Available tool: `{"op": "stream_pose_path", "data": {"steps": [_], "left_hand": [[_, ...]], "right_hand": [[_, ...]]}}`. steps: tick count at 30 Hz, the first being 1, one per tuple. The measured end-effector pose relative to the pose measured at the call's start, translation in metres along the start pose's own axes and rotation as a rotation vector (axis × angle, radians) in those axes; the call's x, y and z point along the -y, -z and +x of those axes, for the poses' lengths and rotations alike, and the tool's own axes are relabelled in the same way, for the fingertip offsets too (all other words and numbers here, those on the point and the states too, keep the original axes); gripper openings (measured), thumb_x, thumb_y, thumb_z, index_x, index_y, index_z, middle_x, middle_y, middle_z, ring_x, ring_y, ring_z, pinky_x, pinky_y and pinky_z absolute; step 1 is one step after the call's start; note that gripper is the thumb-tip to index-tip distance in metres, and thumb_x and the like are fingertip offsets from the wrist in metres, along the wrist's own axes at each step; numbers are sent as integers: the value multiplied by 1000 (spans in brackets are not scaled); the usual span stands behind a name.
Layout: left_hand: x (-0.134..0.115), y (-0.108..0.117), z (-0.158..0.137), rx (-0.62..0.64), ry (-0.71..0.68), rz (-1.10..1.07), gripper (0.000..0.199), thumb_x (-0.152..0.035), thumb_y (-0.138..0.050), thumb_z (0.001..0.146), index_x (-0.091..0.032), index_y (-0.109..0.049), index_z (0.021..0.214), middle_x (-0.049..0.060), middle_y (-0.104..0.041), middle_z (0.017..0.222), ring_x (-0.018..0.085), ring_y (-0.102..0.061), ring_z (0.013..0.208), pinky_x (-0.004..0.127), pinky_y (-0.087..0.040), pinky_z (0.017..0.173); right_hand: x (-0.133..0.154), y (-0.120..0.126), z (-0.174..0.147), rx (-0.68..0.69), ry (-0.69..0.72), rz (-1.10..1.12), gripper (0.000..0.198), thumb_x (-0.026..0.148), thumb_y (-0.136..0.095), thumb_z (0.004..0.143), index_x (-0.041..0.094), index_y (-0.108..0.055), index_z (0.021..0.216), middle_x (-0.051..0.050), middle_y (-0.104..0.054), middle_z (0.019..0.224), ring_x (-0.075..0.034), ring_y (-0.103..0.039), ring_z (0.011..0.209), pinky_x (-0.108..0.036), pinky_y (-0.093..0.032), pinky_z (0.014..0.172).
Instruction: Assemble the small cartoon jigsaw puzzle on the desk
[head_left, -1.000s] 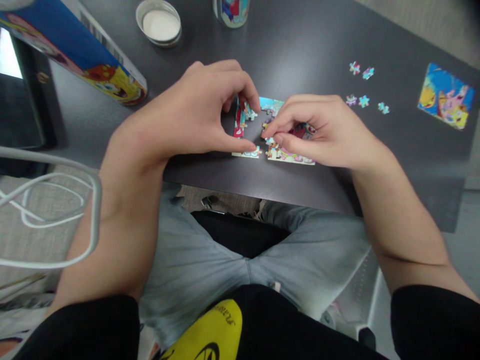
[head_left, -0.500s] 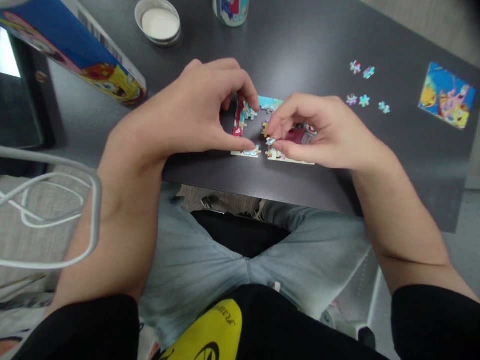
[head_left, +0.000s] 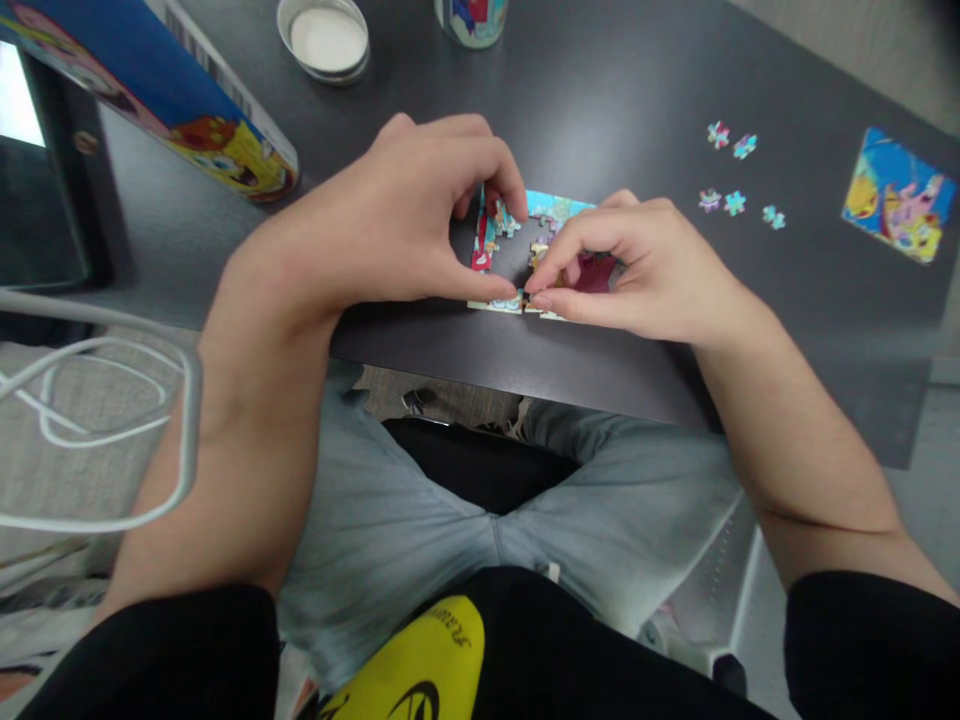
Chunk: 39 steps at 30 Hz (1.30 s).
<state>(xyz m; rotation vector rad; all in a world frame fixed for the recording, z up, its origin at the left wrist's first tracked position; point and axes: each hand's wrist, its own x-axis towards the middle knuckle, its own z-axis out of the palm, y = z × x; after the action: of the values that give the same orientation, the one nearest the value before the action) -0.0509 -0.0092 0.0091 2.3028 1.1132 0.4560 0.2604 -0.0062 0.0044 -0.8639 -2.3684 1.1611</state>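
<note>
A partly joined jigsaw puzzle point(head_left: 562, 207) lies near the front edge of the dark table, with a gap in its middle. My left hand point(head_left: 442, 215) arches over its left side, thumb and fingers apart. The left thumb rests at the bottom strip, and the fingertips are by a light blue puzzle piece point(head_left: 507, 222) inside the frame. My right hand point(head_left: 630, 265) covers the right part of the puzzle. Its thumb and index finger pinch a small puzzle piece at the bottom edge, close to the left thumb; the fingertips mostly hide that piece.
Several loose puzzle pieces point(head_left: 735, 203) lie to the right, with a small picture card point(head_left: 898, 195) beyond them. A round lid point(head_left: 328, 40) and a can point(head_left: 472, 18) stand at the back. At left are a tall cartoon tube point(head_left: 225, 140), a dark-screened device point(head_left: 45, 190) and a white cable point(head_left: 187, 430).
My right hand has moved the pinched puzzle piece left and down to the gap in the bottom edge. My left hand keeps nearly the same pose. The view has shifted slightly.
</note>
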Motion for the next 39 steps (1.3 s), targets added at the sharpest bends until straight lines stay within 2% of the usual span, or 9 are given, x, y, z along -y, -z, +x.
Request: {"op": "stream_pose_path", "data": {"steps": [5,13,17,21,26,29,33,36,39], "left_hand": [[-3,1,0,17,1,1,56,-77,-81,93,-54,-86,143,6,-84,131,46,-76,126,79,-55,127],[-4,1,1,10,14,4,54,-74,-80,92,-49,-85,140,7,-84,138,47,-77,130,77,-54,129],[-6,1,1,22,36,-4,53,-74,-81,91,-45,-84,136,8,-83,147,45,-78,127,76,-52,134],[-6,1,1,11,23,-21,51,-72,-83,94,-41,-85,134,8,-84,144,43,-79,128,74,-53,134],[-4,0,1,1,8,-13,52,-73,-83,94,-47,-87,139,5,-85,130,45,-79,132,71,-55,128],[-2,-1,0,6,-3,-1,53,-75,-81,95,-51,-87,142,4,-86,132,46,-78,132,73,-55,126],[-2,-1,-1,5,-4,0,51,-75,-81,96,-48,-84,139,3,-86,140,42,-78,129,71,-55,128],[-3,-1,1,4,-1,-5,50,-73,-82,96,-43,-83,135,5,-84,146,41,-78,125,70,-54,128],[-6,0,3,-22,4,-50,43,-69,-78,101,-38,-86,129,9,-85,137,40,-80,116,67,-57,118]], "right_hand": [[0,-2,0,-11,-8,-24,23,54,-101,107,32,-96,104,-2,-86,86,-27,-83,87,-50,-66,105],[3,0,2,12,15,-109,27,57,-95,111,32,-95,103,-6,-93,100,-30,-82,95,-56,-64,110],[4,1,3,29,19,-162,23,55,-95,112,33,-95,104,-7,-92,106,-34,-82,106,-59,-62,116],[5,1,2,-2,17,-194,20,53,-97,111,33,-97,109,-11,-91,120,-38,-83,116,-63,-58,122],[6,4,0,9,1,-220,21,56,-98,110,35,-98,111,-11,-90,125,-40,-82,120,-66,-57,124],[3,5,1,31,10,-232,23,58,-99,109,35,-98,111,-12,-89,128,-41,-80,123,-66,-58,123],[4,5,1,47,8,-239,24,58,-101,108,34,-96,110,-13,-87,129,-42,-78,127,-65,-59,120],[8,9,-1,5,36,-257,18,51,-98,109,33,-95,109,-11,-88,128,-40,-80,125,-66,-53,124],[7,14,-2,-110,44,-247,14,45,-95,111,32,-93,106,-10,-89,124,-37,-81,119,-63,-48,121]]}}
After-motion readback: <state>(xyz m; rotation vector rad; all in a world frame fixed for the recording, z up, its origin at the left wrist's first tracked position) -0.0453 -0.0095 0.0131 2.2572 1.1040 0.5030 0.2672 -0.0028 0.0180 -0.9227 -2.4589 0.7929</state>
